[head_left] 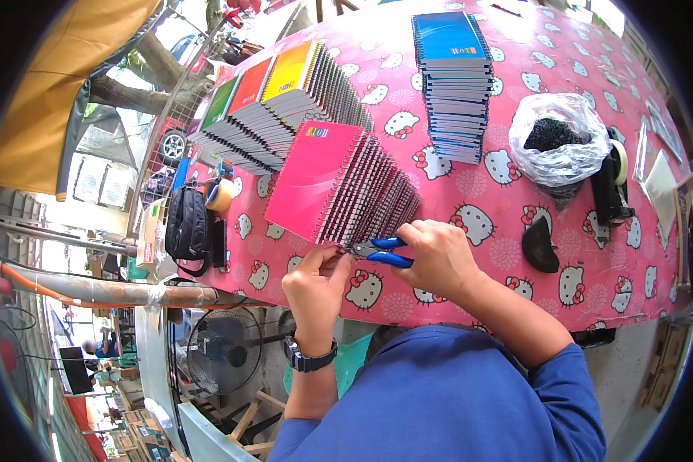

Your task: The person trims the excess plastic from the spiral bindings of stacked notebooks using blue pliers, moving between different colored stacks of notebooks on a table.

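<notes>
A tall stack of pink spiral notebooks point(306, 183) stands in front of me, its spiral bindings facing right. My right hand point(443, 260) grips blue-handled pliers point(386, 252), their jaws pointing left at the stack's near corner, by the spiral ends. My left hand point(318, 279), a watch on its wrist, is pinched at that same corner, right beside the plier jaws. Whatever lies between its fingertips is too small to make out. Behind the pink stack are stacks of yellow point(290, 71), red point(251, 85) and green notebooks point(219, 105).
Farther back stands a blue notebook stack point(450, 37). To the right are a plastic bag of black bits point(556, 137), a black tape dispenser point(613, 185) and a dark curved object point(540, 245). A black pouch point(187, 223) and tape roll point(222, 195) sit left on the pink tablecloth point(470, 296).
</notes>
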`<act>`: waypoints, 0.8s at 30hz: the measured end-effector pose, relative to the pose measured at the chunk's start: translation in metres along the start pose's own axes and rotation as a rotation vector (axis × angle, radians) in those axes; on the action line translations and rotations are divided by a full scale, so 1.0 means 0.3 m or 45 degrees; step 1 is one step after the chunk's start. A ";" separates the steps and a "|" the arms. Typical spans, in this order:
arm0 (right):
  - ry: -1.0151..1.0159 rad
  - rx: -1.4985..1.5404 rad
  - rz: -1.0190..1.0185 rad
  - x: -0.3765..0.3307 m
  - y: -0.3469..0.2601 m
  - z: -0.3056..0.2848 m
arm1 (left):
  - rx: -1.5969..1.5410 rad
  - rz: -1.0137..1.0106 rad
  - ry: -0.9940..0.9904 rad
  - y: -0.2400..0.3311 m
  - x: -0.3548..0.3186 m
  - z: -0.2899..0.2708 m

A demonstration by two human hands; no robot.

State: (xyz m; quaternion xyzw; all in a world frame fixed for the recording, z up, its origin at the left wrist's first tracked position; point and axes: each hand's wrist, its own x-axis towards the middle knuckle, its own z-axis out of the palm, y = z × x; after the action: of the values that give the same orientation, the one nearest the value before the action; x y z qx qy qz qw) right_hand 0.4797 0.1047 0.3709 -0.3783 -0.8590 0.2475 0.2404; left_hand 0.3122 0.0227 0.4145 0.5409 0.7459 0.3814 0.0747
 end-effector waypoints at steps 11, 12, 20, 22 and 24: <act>0.222 -0.076 -0.139 0.008 0.033 0.008 | 0.077 0.005 -0.039 -0.005 0.006 0.003; 0.225 -0.075 -0.138 0.010 0.032 0.007 | 0.038 -0.014 -0.037 -0.006 0.003 0.006; 0.242 -0.047 -0.100 -0.007 0.069 0.006 | -0.082 -0.099 -0.050 -0.006 0.000 -0.006; 0.346 -0.069 -0.141 -0.003 0.066 0.020 | -0.075 -0.115 -0.038 -0.015 -0.003 -0.002; 0.368 -0.135 -0.178 0.004 0.060 0.032 | -0.066 -0.111 -0.045 -0.012 -0.002 0.004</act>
State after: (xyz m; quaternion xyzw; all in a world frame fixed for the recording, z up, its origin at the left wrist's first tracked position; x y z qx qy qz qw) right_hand 0.4827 0.1141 0.3528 -0.3616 -0.8515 0.1274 0.3578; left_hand 0.3103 0.0222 0.4112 0.5124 0.7572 0.3873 0.1185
